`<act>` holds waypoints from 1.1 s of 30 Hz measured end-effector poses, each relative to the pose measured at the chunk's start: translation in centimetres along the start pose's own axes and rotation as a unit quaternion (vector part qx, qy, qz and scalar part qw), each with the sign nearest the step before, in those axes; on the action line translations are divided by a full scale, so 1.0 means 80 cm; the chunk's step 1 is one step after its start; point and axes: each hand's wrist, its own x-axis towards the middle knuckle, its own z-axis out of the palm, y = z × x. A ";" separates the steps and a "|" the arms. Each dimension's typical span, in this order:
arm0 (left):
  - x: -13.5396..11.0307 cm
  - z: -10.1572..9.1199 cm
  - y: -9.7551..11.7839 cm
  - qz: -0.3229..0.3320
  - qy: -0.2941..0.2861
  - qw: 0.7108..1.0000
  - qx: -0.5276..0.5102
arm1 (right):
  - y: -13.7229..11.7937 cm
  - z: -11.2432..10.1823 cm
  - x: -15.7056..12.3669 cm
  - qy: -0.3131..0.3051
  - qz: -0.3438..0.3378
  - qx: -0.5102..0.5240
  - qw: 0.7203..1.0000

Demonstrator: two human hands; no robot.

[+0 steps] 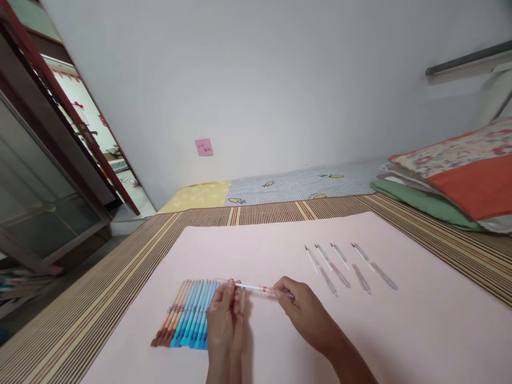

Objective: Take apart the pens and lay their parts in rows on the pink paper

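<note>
Just above the pink sheet, a thin white pen refill stretches between my two hands. The fingers of my left hand are closed on its left part, and a pale tip sticks out beyond them. Closed around the other end, my right hand grips a pinkish-purple pen barrel; a small red mark shows beside its fingertips. How far refill and barrel overlap, I cannot tell. Behind my left hand lies a row of brown, orange and blue pens, partly hidden by it.
Several white refills with dark tips lie right of my hands, beside clear barrels. The pink sheet rests on a striped mat. Folded bedding is stacked at right. A pink note sticks to the wall.
</note>
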 end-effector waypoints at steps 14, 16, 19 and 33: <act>0.003 0.006 0.005 -0.001 0.101 0.991 -0.082 | 0.014 -0.018 0.001 0.014 0.057 0.078 0.995; 0.001 0.007 0.007 0.001 0.101 0.991 -0.083 | 0.018 -0.021 0.005 0.028 0.078 0.161 0.983; -0.002 0.010 0.006 -0.017 0.076 0.995 -0.057 | 0.021 -0.019 0.011 0.042 0.104 0.292 0.950; -0.004 0.007 -0.006 -0.035 -0.039 0.997 0.049 | 0.010 0.014 0.010 -0.018 0.055 0.191 0.980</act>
